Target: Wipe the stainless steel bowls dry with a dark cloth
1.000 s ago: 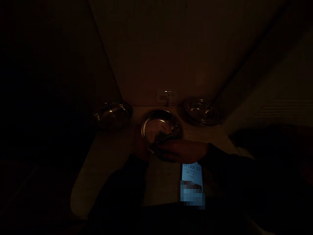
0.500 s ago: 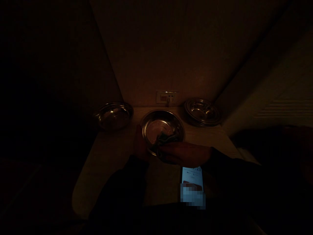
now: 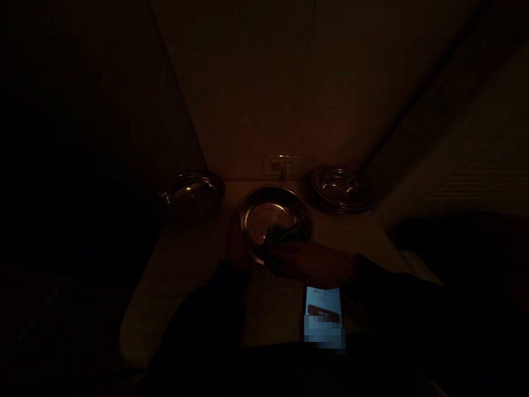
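A round, shiny metal dish (image 3: pixel 264 215) with a raised rim is in the middle of the dim table. At its left side my left hand (image 3: pixel 237 245) is closed against the rim, though its fingers are mostly lost in the dark. From the front right, my right hand (image 3: pixel 311 261) reaches over the near rim, its fingers gripping a dark cloth (image 3: pixel 284 234). The cloth lies bunched on the lower right part of the dish's inside.
To the left stands another metal dish (image 3: pixel 194 197); at the right back is a stack of metal plates (image 3: pixel 341 190). A wall socket (image 3: pixel 282 164) sits behind the wooden table (image 3: pixel 177 292). A lit phone (image 3: pixel 323 298) lies near the front.
My right hand has shifted very slightly toward me, covering a bit more of the phone's top. The dish and my left hand stay in place.
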The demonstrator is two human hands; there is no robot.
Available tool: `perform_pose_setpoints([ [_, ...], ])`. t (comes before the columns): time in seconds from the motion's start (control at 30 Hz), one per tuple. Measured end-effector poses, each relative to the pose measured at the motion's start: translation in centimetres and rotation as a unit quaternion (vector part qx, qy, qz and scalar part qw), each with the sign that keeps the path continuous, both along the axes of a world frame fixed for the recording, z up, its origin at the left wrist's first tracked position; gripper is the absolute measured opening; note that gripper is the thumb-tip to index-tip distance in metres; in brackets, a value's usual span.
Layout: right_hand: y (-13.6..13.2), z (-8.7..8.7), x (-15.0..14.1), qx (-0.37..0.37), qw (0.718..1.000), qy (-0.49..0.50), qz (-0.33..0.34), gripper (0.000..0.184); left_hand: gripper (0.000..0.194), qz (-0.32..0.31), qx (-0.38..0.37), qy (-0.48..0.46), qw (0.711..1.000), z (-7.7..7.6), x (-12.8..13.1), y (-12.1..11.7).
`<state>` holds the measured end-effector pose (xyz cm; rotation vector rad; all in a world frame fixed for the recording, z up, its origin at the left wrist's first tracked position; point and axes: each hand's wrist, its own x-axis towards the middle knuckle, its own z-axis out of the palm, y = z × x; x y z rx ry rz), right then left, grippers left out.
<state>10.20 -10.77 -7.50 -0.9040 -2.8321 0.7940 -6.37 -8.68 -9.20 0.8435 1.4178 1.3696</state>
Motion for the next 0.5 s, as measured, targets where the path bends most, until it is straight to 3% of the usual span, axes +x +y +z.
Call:
perform_pose_setpoints([
  [0.1,0.2,-0.8,-2.2,0.024,0.997,0.063,-0.026,0.038,0.045,0.013,-0.058,0.008,0.998,-0.4,-0.2,0.1],
  [0.2,0.5,-1.3,-3.8,0.009,0.994,0.098,-0.048,0.037,0.043,0.016,-0.063,0.023,0.998,-1.1,-0.7,0.3],
  [0.37,0.0,-0.2,-0.7,-0.014,0.999,0.033,-0.003,0.035,0.03,0.005,-0.01,0.024,1.0,-1.4,-0.7,0.5],
  [0.5,-0.2,0.1,0.1,-0.007,1.0,0.012,0.0,0.034,0.051,-0.005,-0.024,-0.013,1.0,-1.5,-0.2,0.6],
])
